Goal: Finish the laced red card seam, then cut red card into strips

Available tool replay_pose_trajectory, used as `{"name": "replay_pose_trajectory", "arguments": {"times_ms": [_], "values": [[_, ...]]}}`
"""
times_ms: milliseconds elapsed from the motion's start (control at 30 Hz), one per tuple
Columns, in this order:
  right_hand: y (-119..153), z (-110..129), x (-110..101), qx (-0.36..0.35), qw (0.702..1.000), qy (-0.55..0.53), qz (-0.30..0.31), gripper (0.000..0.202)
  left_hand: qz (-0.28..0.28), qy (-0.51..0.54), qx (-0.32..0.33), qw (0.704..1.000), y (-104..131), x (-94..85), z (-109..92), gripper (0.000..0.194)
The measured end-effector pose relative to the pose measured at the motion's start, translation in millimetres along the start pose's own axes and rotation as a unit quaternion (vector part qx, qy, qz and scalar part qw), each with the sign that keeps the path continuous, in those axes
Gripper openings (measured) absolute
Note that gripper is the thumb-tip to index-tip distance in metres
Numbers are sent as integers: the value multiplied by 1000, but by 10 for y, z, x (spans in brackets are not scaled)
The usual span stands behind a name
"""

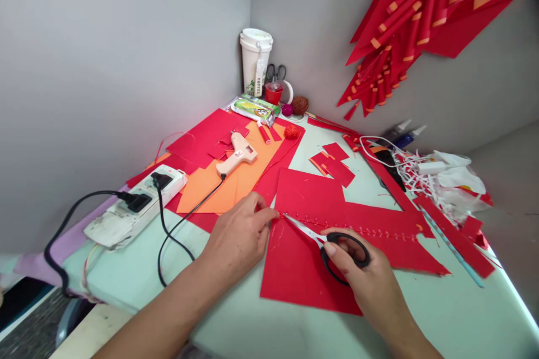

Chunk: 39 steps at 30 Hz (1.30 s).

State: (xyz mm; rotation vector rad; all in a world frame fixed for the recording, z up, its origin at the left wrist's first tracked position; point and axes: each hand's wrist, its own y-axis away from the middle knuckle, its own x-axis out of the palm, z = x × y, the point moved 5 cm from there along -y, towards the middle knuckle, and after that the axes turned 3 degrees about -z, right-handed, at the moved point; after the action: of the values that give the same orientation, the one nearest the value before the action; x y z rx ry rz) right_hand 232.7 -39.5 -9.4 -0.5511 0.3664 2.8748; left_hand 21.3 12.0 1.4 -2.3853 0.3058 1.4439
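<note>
My left hand (pixel 246 227) is closed, thumb and forefinger pinched on the left part of a thin red string (pixel 357 228). The string runs rightward over red paper sheets (pixel 309 275) and carries a row of small knots or loops. My right hand (pixel 368 272) grips a pair of scissors (pixel 309 233) by black handles, with fingers through the loops. Their silver blades point left, the tips close to the string beside my left fingertips. Whether the blades touch the string, I cannot tell. From a small ball of red string (pixel 291 132), a strand trails toward my left hand.
A glue gun (pixel 238 154) lies on orange paper (pixel 206 188), its cord crossing to a power strip (pixel 135 207) at left. A white coffee cup (pixel 256 59) stands in the corner. Red paper rolls (pixel 415 5) hang on the wall. White paper shreds (pixel 415 171) crowd the right.
</note>
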Motion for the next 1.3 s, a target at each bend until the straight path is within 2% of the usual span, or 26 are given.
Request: {"name": "replay_pose_trajectory", "arguments": {"times_ms": [233,500,700,867,1167,1300], "values": [[42,65,41,14,999,3,-30,30,13,-2,-10,1000,-11,3,1,40],[13,44,25,18,1000,11,-19,32,14,0,-14,1000,-6,-2,1,38],[-38,-29,-44,23,999,-22,-13,35,19,27,-22,999,-11,1,14,38],[-4,-23,-13,15,1000,-15,-8,33,10,39,-24,999,-10,-5,15,31],[-2,-11,19,20,1000,2,-2,32,28,12,-23,999,-3,21,27,37],[-10,-30,-28,18,999,-21,-21,34,30,19,-24,999,-4,19,28,38]]}}
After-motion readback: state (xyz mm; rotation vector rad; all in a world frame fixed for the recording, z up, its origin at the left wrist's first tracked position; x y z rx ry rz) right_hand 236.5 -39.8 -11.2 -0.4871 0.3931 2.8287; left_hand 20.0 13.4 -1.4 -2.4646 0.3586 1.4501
